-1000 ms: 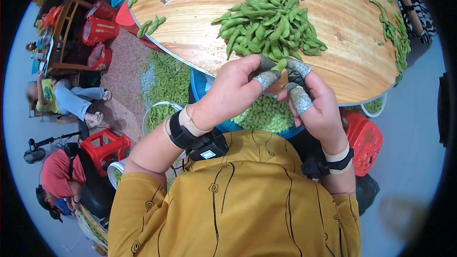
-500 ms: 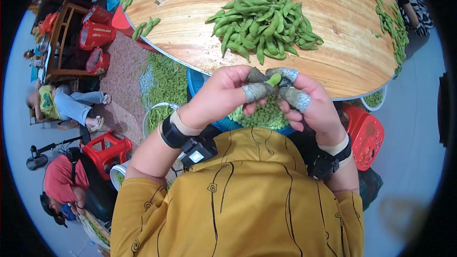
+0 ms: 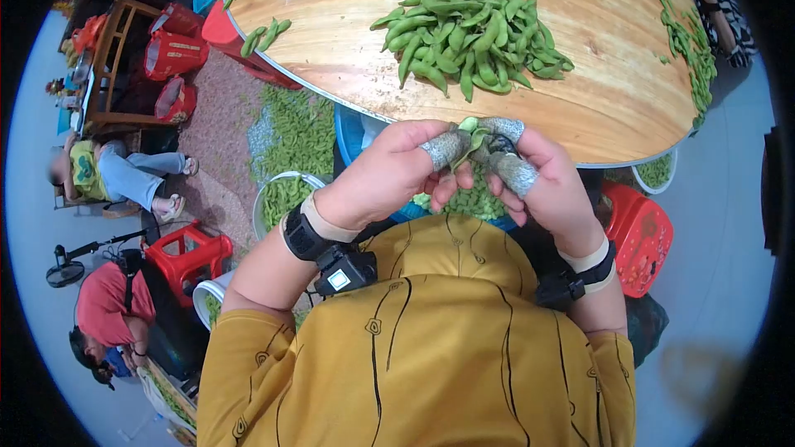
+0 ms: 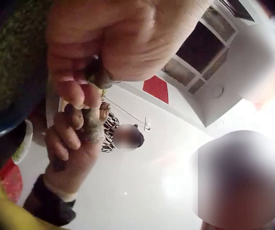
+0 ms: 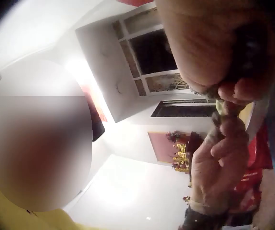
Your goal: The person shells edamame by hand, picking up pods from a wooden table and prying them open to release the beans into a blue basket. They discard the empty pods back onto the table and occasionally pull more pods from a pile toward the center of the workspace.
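Note:
Over the near table edge, my left hand (image 3: 377,170) and right hand (image 3: 553,186) meet at the fingertips and pinch a green soybean pod (image 3: 476,142) between them. The pod looks split, its pale inner side showing. Grey tape-like wraps (image 3: 515,172) cover thumbs and forefingers. Just below the hands, shelled green beans (image 3: 476,203) fill a blue basin (image 3: 348,136), partly hidden by the hands. Beyond the fingers a heap of whole pods (image 3: 480,37) lies on the wooden table (image 3: 331,74). In the right wrist view, a bit of the pod (image 5: 220,108) shows between the fingers.
White buckets with green pods (image 3: 286,199) stand at the left, near pods spread on the floor (image 3: 290,136). A red stool (image 3: 638,240) is at the right, another (image 3: 189,257) at the left. Other people sit around, one across the table's right side (image 3: 720,8).
My hands have come together around the pod, the right fingers closing onto it. The pod, whole one second ago, now looks split open. The head view has shifted slightly.

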`<state>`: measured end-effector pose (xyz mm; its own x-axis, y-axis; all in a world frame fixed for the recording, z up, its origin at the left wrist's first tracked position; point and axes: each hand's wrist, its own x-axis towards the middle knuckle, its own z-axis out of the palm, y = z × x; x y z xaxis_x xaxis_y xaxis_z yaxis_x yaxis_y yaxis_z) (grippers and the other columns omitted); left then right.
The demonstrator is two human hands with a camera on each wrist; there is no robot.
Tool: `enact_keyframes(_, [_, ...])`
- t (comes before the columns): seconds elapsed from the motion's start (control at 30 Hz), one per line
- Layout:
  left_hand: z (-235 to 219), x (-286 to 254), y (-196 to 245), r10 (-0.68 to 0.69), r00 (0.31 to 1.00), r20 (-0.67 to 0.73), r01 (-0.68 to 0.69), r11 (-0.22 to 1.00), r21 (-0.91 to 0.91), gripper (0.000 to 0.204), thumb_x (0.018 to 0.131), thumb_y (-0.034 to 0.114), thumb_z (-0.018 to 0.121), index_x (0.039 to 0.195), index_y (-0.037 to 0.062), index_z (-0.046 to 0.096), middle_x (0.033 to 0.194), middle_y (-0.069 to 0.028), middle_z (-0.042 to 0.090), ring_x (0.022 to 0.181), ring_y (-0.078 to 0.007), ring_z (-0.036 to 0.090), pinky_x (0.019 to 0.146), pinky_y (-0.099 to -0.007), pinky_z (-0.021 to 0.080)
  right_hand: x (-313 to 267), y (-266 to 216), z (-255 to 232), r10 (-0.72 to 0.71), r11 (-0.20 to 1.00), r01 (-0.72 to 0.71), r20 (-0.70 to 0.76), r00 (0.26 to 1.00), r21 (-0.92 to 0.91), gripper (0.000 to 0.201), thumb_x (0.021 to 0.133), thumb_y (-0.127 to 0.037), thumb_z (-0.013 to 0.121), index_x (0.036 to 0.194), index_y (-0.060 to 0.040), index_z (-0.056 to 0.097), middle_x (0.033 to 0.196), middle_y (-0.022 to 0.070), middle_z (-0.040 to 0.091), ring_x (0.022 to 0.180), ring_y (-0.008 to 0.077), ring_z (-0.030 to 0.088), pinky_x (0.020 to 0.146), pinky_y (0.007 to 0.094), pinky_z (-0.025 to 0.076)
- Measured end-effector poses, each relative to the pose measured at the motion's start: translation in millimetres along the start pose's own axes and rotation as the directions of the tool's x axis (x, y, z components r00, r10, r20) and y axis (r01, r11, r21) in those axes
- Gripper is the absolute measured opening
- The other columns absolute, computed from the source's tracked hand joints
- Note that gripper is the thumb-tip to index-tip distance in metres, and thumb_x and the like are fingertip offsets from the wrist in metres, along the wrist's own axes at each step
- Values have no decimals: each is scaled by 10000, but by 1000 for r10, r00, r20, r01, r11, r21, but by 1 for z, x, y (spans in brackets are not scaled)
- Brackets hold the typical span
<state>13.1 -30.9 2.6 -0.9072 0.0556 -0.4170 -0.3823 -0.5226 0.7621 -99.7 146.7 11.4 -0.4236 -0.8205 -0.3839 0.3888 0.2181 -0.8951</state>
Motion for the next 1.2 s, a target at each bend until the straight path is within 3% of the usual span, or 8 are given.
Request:
enact_keyframes(0.1, [-4, -2, -6, -8, 999, 46, 2, 990, 142, 176, 943, 79, 459, 1058, -5, 562, 832, -62, 603, 640, -100, 547, 607, -234, 464, -3, 2, 0, 49, 999, -50, 50, 998, 13, 298, 903, -86, 514, 1198, -57, 542, 779, -31, 570, 560, 48, 505, 474, 207, 429])
enact_keyframes(0.17, [-1, -2, -10, 13, 997, 82, -35, 961, 276, 195, 929, 34, 439, 1083, -8, 552, 836, -55, 596, 659, -95, 547, 634, -229, 468, 1, 15, 9, -463, 826, 384, -108, 880, -413, 308, 848, -54, 582, 1150, -15, 541, 782, 23, 587, 633, 155, 575, 555, 293, 478])
enact_keyframes(0.47, [7, -15, -12, 125, 977, 175, -215, 571, 792, 265, 761, -102, 403, 975, -21, 537, 766, -94, 602, 703, -161, 609, 662, -293, 494, -3, 9, 17, -480, 260, 345, 189, 857, -902, 328, 669, -121, 729, 900, -7, 526, 777, 170, 569, 736, 370, 584, 649, 418, 479])
enact_keyframes(0.6, [3, -21, -20, 18, 995, 94, -84, 629, 772, 237, 756, -99, 397, 922, -19, 546, 741, -88, 599, 682, -159, 601, 638, -286, 487, 0, 26, 26, -493, 261, 359, 196, 848, -896, 309, 657, -137, 734, 815, -12, 500, 744, 173, 538, 719, 378, 570, 628, 423, 469])
enact_keyframes(0.77, [-19, -32, -26, -165, 970, 177, 70, 891, 448, 228, 844, -77, 400, 977, -14, 575, 789, -22, 600, 688, -82, 549, 638, -238, 477, 0, 28, 15, -353, 650, 370, 168, 920, -664, 229, 691, -105, 695, 847, 3, 566, 700, 185, 554, 633, 353, 550, 592, 365, 455])
enact_keyframes(1.03, [-28, -31, -29, -302, 902, 309, 111, 853, 511, 202, 884, -2, 448, 1023, -26, 592, 869, -27, 637, 672, -62, 548, 639, -212, 474, 4, 42, 7, -302, 566, 433, 312, 901, -701, 195, 727, -98, 680, 874, -1, 596, 664, 111, 565, 554, 175, 517, 543, 294, 426])
enact_keyframes(1.1, [-32, -32, -26, -284, 881, 379, 96, 891, 445, 197, 885, 7, 463, 1026, -25, 596, 870, -26, 640, 670, -59, 549, 638, -211, 474, 1, 34, 2, 29, 943, 75, 302, 953, -326, 170, 775, -125, 685, 897, -22, 627, 663, 19, 579, 550, 101, 516, 515, 271, 417])
enact_keyframes(1.2, [-39, -32, -25, -226, 862, 453, 69, 939, 338, 190, 891, 28, 491, 1033, -25, 606, 866, -24, 644, 675, -58, 554, 638, -211, 475, 0, 44, -9, 91, 991, -62, 251, 964, -121, 170, 822, -162, 683, 926, -34, 645, 679, -47, 580, 548, 58, 515, 499, 251, 416])
